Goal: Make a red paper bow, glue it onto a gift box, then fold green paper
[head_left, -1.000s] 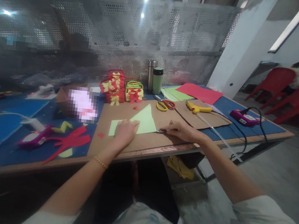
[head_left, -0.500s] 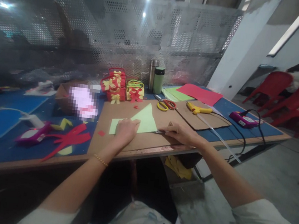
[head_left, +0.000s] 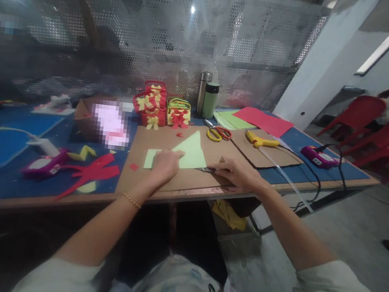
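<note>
Left hand (head_left: 166, 165) presses pale green paper (head_left: 194, 153) onto the brown board (head_left: 162, 137), near centre, probably to steady it; finger closure cannot be told. Right hand (head_left: 235, 172) pinches a slim blade-like tool (head_left: 206, 169) at the paper's near right corner, presumably for control.

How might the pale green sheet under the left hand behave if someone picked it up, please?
The pale green sheet would probably feel light, as it looks thin. Its narrow pointed corner might droop. It could slide without the left hand resting on it, as it lies flat on brown cardboard.
</note>
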`<control>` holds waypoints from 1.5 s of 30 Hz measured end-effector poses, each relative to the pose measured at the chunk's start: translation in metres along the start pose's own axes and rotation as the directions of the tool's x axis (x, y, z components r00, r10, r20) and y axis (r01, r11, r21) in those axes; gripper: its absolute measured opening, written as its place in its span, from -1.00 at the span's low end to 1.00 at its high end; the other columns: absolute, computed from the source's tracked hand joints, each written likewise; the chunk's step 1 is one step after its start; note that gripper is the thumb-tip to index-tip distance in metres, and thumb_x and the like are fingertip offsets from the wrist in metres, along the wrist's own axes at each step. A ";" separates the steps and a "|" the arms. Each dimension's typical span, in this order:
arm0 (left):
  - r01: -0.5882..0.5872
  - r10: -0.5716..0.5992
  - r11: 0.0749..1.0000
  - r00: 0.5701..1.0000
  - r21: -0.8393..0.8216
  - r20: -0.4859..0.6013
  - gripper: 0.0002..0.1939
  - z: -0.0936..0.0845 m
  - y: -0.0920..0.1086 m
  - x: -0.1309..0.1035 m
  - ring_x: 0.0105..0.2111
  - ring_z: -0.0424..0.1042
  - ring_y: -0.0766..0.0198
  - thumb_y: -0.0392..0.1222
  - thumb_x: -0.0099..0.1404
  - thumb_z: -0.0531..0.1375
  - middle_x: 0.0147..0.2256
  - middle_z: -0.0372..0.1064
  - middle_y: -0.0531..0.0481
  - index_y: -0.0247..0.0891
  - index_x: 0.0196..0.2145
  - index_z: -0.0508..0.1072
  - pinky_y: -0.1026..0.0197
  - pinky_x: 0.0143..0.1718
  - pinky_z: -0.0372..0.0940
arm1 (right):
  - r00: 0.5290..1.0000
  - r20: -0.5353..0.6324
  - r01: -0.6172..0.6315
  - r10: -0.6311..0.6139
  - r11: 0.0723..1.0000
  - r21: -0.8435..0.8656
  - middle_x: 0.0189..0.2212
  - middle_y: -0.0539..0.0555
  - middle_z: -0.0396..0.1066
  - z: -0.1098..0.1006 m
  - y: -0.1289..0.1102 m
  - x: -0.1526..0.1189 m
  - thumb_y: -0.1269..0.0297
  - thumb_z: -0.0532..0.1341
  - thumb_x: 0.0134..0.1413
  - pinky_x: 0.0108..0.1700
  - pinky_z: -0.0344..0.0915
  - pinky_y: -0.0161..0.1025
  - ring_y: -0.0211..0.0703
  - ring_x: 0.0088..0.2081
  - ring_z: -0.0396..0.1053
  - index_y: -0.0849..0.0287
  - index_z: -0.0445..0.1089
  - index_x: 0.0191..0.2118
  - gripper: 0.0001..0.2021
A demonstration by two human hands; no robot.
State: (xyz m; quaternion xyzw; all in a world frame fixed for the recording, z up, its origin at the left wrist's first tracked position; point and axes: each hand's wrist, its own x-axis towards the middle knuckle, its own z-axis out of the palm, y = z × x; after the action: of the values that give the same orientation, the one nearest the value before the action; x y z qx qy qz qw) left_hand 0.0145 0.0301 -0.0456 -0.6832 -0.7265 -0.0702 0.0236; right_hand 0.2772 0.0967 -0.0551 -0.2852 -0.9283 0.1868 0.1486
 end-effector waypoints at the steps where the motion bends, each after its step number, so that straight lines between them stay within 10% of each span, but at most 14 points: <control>1: -0.002 0.002 1.000 1.000 -0.009 0.002 -0.53 0.000 0.000 0.000 -0.08 0.55 -0.01 -0.28 0.41 -0.02 -0.08 0.61 -0.17 -0.04 0.11 0.55 0.05 -0.09 0.27 | 1.000 -0.013 -0.002 0.002 1.000 0.002 -0.32 0.06 0.39 0.000 -0.002 0.000 0.31 0.14 0.33 -0.25 0.20 -0.31 -0.19 -0.32 0.33 0.00 0.56 0.13 -0.64; 45: -0.034 0.037 0.995 0.999 -0.097 0.027 -0.52 -0.011 0.000 -0.007 -0.10 0.55 0.02 -0.32 0.36 0.01 -0.02 0.59 -0.16 -0.07 0.11 0.54 0.12 -0.11 0.30 | 0.994 -0.111 0.029 -0.018 0.995 0.100 -0.29 0.10 0.47 0.021 -0.023 0.015 0.32 0.21 0.27 -0.17 0.27 -0.22 -0.10 -0.22 0.42 0.10 0.63 -0.08 -0.75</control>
State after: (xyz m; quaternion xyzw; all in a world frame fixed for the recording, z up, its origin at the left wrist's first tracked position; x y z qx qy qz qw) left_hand 0.0139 0.0219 -0.0360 -0.6973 -0.7102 -0.0948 -0.0186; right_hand 0.2462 0.0826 -0.0614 -0.2761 -0.9114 0.2157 0.2159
